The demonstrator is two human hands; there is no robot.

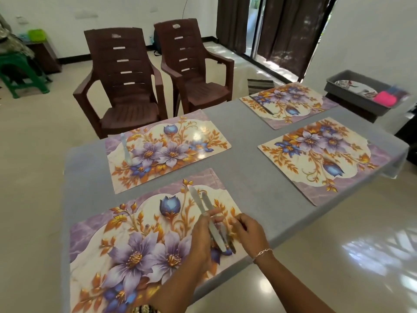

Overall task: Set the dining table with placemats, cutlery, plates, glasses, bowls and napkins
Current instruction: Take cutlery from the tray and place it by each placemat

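The left hand (200, 238) is gripping two knives (198, 201) together, its fingers (215, 211) curling round them above the right end of the nearest placemat (126, 245) on the worktop (246, 141). The right hand (248, 229) is hovering just beside the handles with bent fingers; whether it is pinching one is hard to tell. Pulling one knife free could be dragging the other along, sending it clattering onto the mat or over the worktop's near edge.

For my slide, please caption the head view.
Left hand holds two knives over the nearest placemat on a grey table, right hand close beside.
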